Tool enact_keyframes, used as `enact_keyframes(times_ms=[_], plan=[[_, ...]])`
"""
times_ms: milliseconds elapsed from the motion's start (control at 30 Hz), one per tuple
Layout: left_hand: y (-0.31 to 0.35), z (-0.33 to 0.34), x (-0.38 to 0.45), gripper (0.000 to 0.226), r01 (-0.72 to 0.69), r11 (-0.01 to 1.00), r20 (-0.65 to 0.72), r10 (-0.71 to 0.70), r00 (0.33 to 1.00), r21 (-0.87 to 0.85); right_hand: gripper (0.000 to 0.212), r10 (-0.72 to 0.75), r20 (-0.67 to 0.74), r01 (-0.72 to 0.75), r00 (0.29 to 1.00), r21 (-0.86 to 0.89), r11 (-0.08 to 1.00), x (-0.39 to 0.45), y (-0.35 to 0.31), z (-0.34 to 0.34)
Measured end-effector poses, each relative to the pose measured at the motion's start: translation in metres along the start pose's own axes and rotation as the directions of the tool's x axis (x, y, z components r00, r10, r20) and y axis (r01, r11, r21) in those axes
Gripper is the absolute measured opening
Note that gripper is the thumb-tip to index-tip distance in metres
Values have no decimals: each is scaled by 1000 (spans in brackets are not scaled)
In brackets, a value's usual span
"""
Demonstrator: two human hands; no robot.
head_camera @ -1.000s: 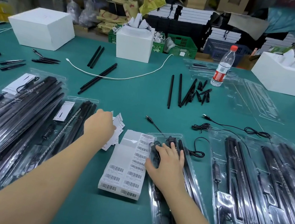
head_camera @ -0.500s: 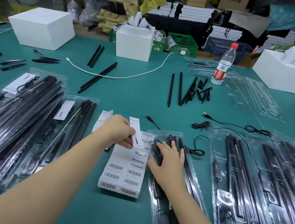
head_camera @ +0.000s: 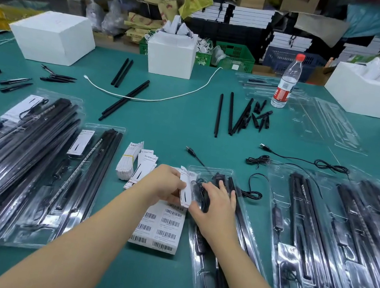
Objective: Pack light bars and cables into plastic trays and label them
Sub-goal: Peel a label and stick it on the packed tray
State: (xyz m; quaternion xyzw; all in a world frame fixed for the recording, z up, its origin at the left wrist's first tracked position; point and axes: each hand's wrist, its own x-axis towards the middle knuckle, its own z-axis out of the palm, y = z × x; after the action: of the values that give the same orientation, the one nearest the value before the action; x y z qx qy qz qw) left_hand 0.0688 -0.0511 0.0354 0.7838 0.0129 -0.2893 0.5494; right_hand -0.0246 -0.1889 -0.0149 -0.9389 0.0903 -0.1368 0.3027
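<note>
My left hand [head_camera: 166,185] pinches a white printed card [head_camera: 185,195] and holds it at the left edge of a clear plastic tray [head_camera: 248,232] with black light bars and a coiled cable in it. On that tray's upper part my right hand [head_camera: 217,205] lies flat, fingers spread over the black cable. A sheet of barcode labels [head_camera: 160,227] lies on the green table under my left wrist. More white cards [head_camera: 130,161] sit in a stack just left of my hands.
Filled trays [head_camera: 14,168] are piled at the left, and more [head_camera: 344,242] lie at the right. Loose black bars [head_camera: 231,113], cables [head_camera: 307,162], empty trays [head_camera: 324,122], a water bottle [head_camera: 286,82] and white boxes [head_camera: 171,54] stand farther back.
My left hand picked a card from the stack at the left and carried it right, up to the tray. My right hand stayed pressed on the tray.
</note>
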Motion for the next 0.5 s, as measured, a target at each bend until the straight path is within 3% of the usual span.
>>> enact_keyframes(times_ms=[300, 500], plan=[[5, 2, 5, 22, 54, 993, -39, -58, 998, -101, 54, 6, -7, -6, 1000, 27, 1000, -1, -1, -3], [8, 7, 11, 12, 66, 994, -160, -79, 984, -87, 56, 3, -14, -3, 1000, 34, 999, -1, -1, -1]])
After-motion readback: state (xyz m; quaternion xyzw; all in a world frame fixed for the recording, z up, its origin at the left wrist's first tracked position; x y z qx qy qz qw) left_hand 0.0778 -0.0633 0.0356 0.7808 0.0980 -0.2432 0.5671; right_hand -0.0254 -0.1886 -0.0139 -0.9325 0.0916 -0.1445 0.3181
